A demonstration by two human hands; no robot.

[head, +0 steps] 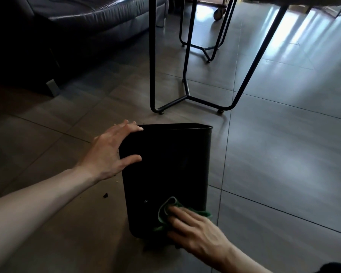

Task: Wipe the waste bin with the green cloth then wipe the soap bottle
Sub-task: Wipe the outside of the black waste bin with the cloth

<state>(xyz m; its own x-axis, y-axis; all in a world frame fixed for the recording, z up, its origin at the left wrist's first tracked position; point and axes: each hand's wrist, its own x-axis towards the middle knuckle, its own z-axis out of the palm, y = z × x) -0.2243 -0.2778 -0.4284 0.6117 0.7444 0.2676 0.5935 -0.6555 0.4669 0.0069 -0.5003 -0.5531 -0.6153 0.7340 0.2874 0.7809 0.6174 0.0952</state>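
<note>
- Head view: a black waste bin [165, 174] stands on the grey tiled floor [274, 154], low in the middle of the frame, its open rim toward the far side and its base nearest the camera.
- The left hand [110, 152] grips the bin's upper left corner: fingers curl over the rim, and the thumb presses flat on the near wall.
- The right hand [195, 231] presses a crumpled green cloth [169, 211] against the lower right part of the bin's near wall, close to the base; the fingers lie flat over the cloth, pinning it to the wall rather than closing around it (part of the cloth sticks out past the bin's right edge).
- Beyond the bin stand the thin black metal legs of a table [187, 93], and a dark leather sofa [77, 26] fills the upper left.
- A small dark crumb [106, 195] lies on the floor left of the bin, below the left forearm.
</note>
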